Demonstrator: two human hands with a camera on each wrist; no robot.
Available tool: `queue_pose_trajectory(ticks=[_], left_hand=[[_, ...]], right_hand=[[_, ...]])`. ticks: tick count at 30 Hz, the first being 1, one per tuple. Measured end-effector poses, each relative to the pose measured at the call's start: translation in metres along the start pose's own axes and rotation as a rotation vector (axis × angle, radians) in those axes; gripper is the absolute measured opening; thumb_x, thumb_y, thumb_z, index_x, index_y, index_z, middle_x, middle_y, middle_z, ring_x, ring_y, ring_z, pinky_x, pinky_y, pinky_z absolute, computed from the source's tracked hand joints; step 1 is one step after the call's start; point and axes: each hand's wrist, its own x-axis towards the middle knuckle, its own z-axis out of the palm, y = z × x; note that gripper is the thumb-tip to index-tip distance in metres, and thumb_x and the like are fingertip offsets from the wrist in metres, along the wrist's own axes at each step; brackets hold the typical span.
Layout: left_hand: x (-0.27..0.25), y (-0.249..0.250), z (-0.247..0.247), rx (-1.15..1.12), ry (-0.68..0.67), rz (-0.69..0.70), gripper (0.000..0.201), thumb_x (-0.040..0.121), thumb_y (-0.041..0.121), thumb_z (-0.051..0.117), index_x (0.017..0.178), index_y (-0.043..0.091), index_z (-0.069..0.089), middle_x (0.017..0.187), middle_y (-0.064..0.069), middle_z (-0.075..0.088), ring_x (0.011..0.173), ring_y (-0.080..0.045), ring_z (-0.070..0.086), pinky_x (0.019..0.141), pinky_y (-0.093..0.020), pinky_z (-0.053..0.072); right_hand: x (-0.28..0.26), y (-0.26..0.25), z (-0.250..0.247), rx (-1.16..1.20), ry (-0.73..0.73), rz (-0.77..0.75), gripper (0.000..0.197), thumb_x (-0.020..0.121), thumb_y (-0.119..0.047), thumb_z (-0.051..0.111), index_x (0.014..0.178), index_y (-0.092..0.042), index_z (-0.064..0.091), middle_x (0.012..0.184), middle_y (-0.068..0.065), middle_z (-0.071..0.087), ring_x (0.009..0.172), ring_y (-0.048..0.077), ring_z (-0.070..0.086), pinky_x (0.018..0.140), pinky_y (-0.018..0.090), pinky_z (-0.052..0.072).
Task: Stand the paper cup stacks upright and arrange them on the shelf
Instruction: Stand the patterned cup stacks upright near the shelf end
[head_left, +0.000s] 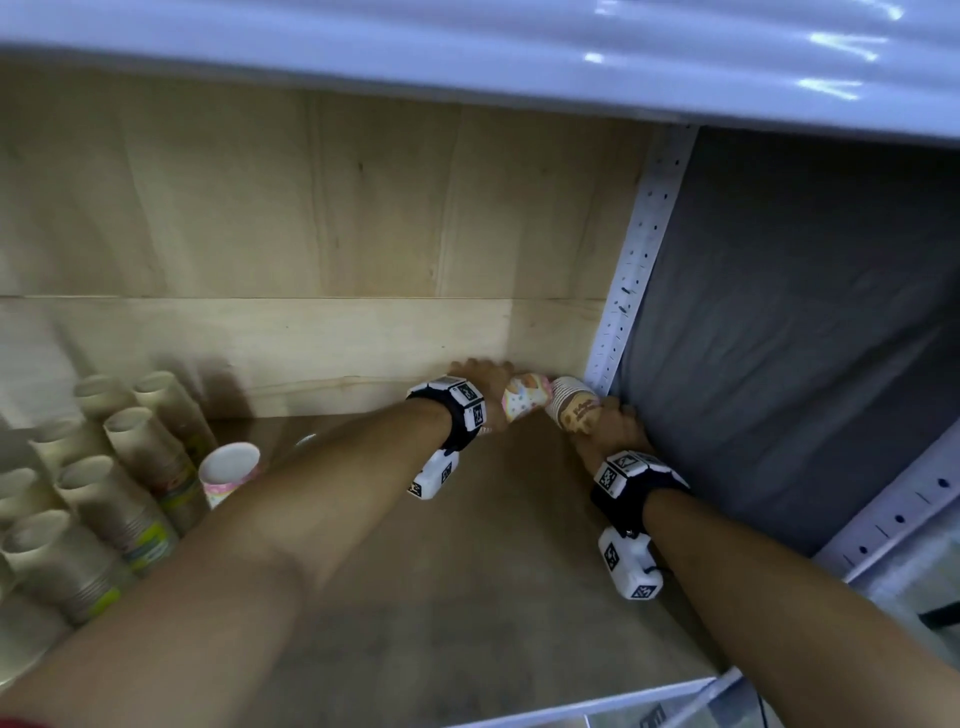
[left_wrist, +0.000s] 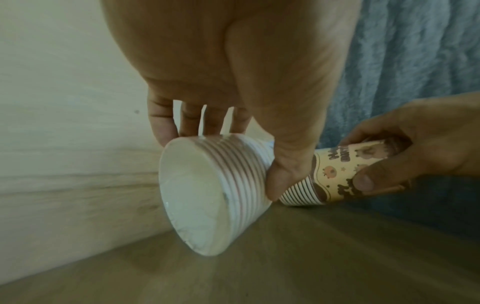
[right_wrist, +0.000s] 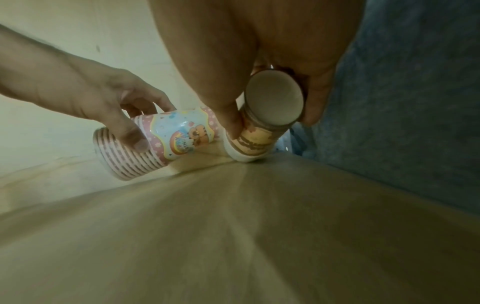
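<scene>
Left hand (head_left: 485, 376) wrapped around pink cup stack (head_left: 524, 397), thumb on one side, fingers (left_wrist: 162, 125) on the other; stack tipped on its side, bottom end raised off shelf board (head_left: 467, 597). Right hand (head_left: 615, 428) clamped on brown cup stack (head_left: 571, 408), thumb (right_wrist: 231, 115) across the printed wall, stack tilted with rim edge down on the board. Both stacks just beside each other in back right corner, near wooden back panel (head_left: 311, 208) and grey cloth (head_left: 805, 312) at right. Perforated white upright (head_left: 636, 254) between panel and cloth. Far left: cluster of plain cup stacks (head_left: 104, 493) standing upright, 1 pink cup stack with open rim (head_left: 228, 470) beside them. White upper shelf edge (head_left: 467, 47) overhead.
</scene>
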Motion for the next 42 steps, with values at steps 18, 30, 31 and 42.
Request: queue_pose_trajectory(ticks=[18,30,31,42], left_hand=[[-0.049,-0.031,0.014,-0.754,0.212,-0.340,0.085,0.062,0.028,0.087,0.127,0.011,0.034,0.123,-0.014,0.046,0.112,-0.037,0.054,0.093,-0.047,0.049],[-0.064,-0.032,0.041,-0.832,0.185,-0.359,0.082,0.063,0.030,0.088,0.125,0.008,0.037,0.127,-0.015,0.052,0.115,-0.034,0.056,0.093,-0.045,0.050],[-0.064,-0.033,0.040,-0.830,0.186,-0.358,0.081,0.063,0.029,0.088,0.124,0.008,0.038,0.126,-0.015,0.053,0.115,-0.034,0.056,0.092,-0.044,0.051],[-0.064,-0.039,-0.052,-0.534,0.019,-0.159,0.082,0.074,0.017,0.082,0.142,0.019,0.036,0.134,-0.012,0.042,0.119,-0.035,0.052,0.089,-0.040,0.051]], right_hand=[[-0.001,-0.075,-0.026,0.122,-0.076,-0.352,0.059,0.073,-0.027,0.072,0.126,-0.015,0.050,0.121,0.012,0.054,0.112,0.032,0.055,0.088,0.034,0.050],[-0.003,-0.082,-0.015,0.074,-0.136,-0.418,0.052,0.068,-0.031,0.069,0.116,-0.019,0.053,0.111,0.011,0.058,0.102,0.033,0.057,0.073,0.029,0.044],[-0.003,-0.083,-0.017,0.073,-0.145,-0.419,0.051,0.068,-0.031,0.069,0.116,-0.019,0.053,0.110,0.011,0.058,0.101,0.033,0.058,0.073,0.029,0.046],[-0.001,-0.091,-0.055,0.113,-0.201,-0.497,0.070,0.077,-0.028,0.071,0.141,-0.021,0.044,0.141,0.011,0.047,0.127,0.031,0.050,0.101,0.043,0.048]])
